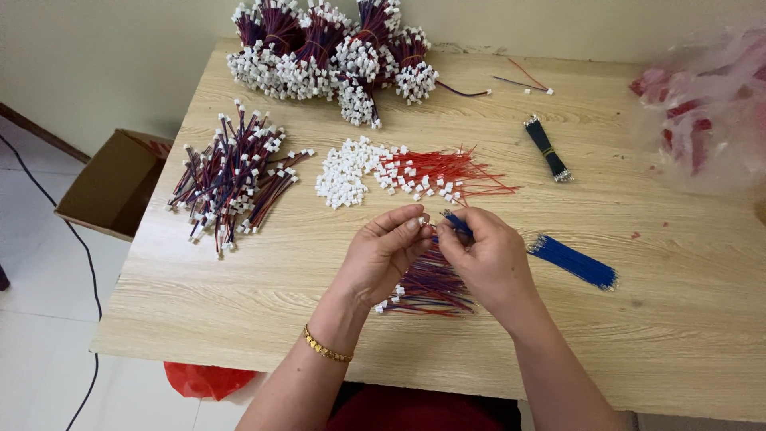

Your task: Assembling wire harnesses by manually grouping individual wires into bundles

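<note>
My left hand (383, 254) pinches a small white connector (420, 220) at its fingertips, above the wooden table (239, 319). My right hand (488, 255) holds a thin blue wire (456, 223), its tip close to the connector. Under both hands lies a small pile of finished red and blue wires with connectors (427, 289). Just beyond my fingers sit a heap of loose white connectors (343, 172) and red wires with connectors (447, 174). A bundle of blue wires (574, 262) lies right of my right hand.
A loose pile of assembled wires (231, 179) lies at the left, and tied bundles (327, 48) at the far edge. A black wire bundle (546, 148) and a plastic bag of red parts (710, 104) are on the right. A cardboard box (116, 183) stands on the floor.
</note>
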